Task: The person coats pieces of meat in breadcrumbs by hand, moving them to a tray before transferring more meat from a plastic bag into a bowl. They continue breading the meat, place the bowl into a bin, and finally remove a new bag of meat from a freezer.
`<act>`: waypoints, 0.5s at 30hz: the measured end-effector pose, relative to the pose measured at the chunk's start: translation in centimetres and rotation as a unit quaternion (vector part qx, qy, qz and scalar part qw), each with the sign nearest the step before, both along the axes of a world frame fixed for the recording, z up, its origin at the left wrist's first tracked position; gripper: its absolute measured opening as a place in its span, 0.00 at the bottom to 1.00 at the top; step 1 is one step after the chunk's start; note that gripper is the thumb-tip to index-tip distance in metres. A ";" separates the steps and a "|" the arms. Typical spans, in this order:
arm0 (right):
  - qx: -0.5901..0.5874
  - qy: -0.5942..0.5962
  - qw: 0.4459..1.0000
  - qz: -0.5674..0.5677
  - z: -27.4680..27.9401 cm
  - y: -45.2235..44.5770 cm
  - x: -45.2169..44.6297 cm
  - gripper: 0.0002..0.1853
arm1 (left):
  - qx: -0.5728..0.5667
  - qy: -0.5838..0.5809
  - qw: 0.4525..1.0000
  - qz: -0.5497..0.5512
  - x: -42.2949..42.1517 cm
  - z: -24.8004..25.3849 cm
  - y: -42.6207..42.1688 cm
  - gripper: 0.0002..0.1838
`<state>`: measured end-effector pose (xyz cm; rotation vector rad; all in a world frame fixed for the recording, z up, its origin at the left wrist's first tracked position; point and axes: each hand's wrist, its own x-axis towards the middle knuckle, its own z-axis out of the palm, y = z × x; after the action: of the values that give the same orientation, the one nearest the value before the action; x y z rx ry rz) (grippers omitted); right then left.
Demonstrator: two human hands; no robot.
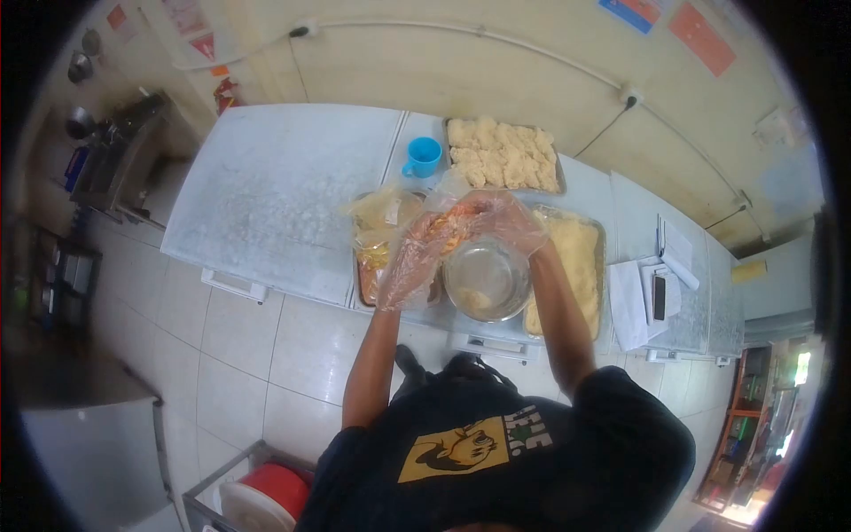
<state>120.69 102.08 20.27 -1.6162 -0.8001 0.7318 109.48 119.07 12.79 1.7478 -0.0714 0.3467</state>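
Two gloved hands meet above the front half of the white bench (284, 195), and between them we see an orange-red piece of food (456, 223), just beyond the metal bowl (486, 262) near the front edge. Our right hand (510, 217) has its fingers bent inward against the piece; the left hand (415, 266) touches it too, but through the crinkled plastic we cannot fairly tell whether its fingers pinch or merely support.

By the back edge, rows of pale, rough-coated pieces (501, 152) fill a tray (562, 180), with a blue mug (425, 156) to its left. A second tray (605, 266), holding a pale mass, reaches towards the front edge, right of the bowl. Left of the bowl, a third tray (361, 285) carries more orange-red food, partly under a plastic bag (390, 210).

We judge the work part done: the back tray looks full, while the held piece and that third tray's contents show no pale coat.
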 end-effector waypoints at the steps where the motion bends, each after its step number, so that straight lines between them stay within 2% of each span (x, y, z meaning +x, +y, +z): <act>1: 0.037 0.063 0.997 -0.025 -0.4 -0.3 -0.1 0.12 | 0.033 -0.028 0.999 -0.007 0.0 0.1 -0.2 0.14; 2: 0.038 0.064 0.997 -0.028 -0.6 -0.7 -0.1 0.12 | 0.033 -0.028 0.999 -0.010 -0.1 0.6 -0.3 0.14; 4: 0.086 0.023 0.995 -0.052 -1.1 -1.3 -0.3 0.10 | 0.161 -0.069 0.984 0.004 -0.4 1.4 -0.6 0.17; 5: 0.087 0.024 0.994 -0.055 -1.2 -1.6 -0.3 0.10 | 0.162 -0.069 0.984 0.001 -0.5 2.0 -0.8 0.17; 7: 0.021 0.024 0.993 -0.112 -1.3 -2.0 -0.3 0.10 | 0.069 0.024 0.997 0.009 -0.5 3.2 -1.5 0.16; 8: 0.021 0.025 0.993 -0.115 -1.4 -2.1 -0.4 0.10 | 0.069 0.025 0.997 0.006 -0.5 3.4 -1.8 0.16; 10: 0.031 0.022 0.985 -0.171 -1.5 -2.2 -0.6 0.12 | -0.015 0.084 0.996 -0.007 -0.7 3.7 -2.3 0.16; 11: 0.030 0.022 0.984 -0.172 -1.9 -2.4 -0.6 0.12 | -0.016 0.086 0.996 -0.009 -0.8 3.9 -2.5 0.16; 13: 0.036 0.070 0.972 -0.220 -2.8 -2.7 -0.3 0.12 | -0.037 0.169 0.985 -0.024 -1.1 4.1 -2.6 0.18; 15: 0.037 0.072 0.971 -0.224 -1.6 -2.8 -1.4 0.11 | -0.060 0.160 0.984 -0.049 -1.1 2.6 -2.5 0.19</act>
<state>119.33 99.28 18.66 -1.5799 -0.3325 0.4798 108.42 116.56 15.36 1.6530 0.0935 -0.0039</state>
